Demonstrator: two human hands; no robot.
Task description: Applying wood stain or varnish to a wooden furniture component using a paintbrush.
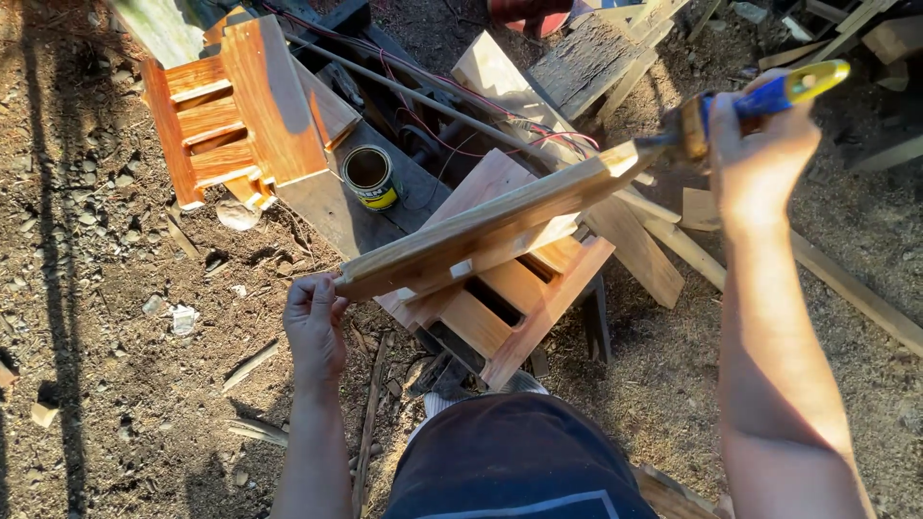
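Bare dirt yard, wood scraps about. Left hand [312, 322] grips the end of a wooden slat [481, 226]; right hand [755, 154], fingers closed on a brush [760, 99], coats its far end. Varnishing mid-step, likely; next stroke needs a reload from the open can [370, 176].

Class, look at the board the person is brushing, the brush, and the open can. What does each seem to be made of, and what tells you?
Board, held by the left hand: wood, grain visible, apparently still pale and unfinished.
Brush, in the right hand: glossy blue and yellow handle, probably plastic; the ferrule looks like metal.
Can: probably metal, with a thin rim, a yellow label and dark liquid inside.
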